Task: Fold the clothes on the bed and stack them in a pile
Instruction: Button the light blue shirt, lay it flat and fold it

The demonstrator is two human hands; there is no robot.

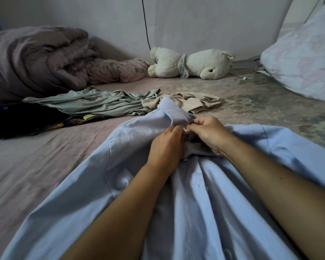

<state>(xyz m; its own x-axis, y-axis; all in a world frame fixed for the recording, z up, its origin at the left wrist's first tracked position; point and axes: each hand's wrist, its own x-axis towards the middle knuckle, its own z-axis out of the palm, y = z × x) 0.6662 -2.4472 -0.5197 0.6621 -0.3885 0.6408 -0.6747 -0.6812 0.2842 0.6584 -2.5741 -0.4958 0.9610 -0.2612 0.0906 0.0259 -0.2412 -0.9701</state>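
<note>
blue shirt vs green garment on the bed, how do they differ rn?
Blue shirt lies spread out nearest the camera, both hands, left hand and right hand, pinching it near the collar; green garment lies crumpled farther back, untouched. Both unfolded.

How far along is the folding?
Early. Nothing folded, no pile in view. Left hand and right hand grip the light blue shirt near its collar. The green garment, beige garment and dark printed garment lie unfolded.
</note>
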